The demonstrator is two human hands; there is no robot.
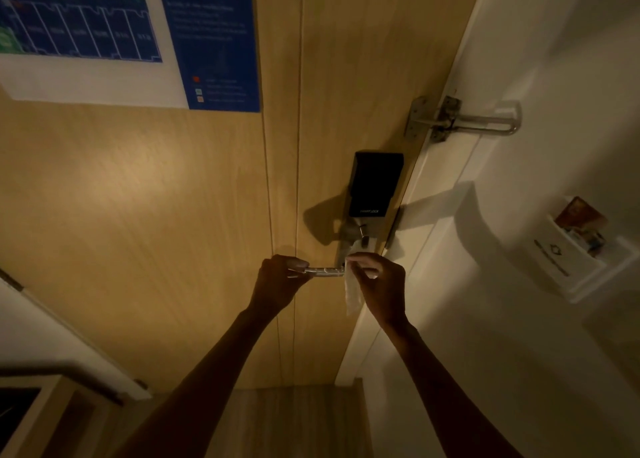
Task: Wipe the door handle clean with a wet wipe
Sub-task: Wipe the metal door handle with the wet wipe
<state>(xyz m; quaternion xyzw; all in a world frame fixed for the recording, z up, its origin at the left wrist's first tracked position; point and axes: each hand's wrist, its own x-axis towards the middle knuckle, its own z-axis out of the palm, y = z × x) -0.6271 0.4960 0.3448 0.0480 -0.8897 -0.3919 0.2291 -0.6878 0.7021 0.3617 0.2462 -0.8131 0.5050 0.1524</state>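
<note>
Door handle (pixel 325 271): left hand (pixel 277 283) grips (free end), right hand (pixel 379 284) pinches wet wipe (pixel 352 293).

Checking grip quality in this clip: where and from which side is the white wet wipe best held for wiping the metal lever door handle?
Grip the white wet wipe at its upper end, from the right, as the right hand does: its tail hangs free below the metal lever door handle. The left hand holds the lever's free end.

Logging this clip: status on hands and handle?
Left hand gripping silver lever door handle at its free end. Right hand pinching white wet wipe at handle's base. Nothing obstructing.
</note>
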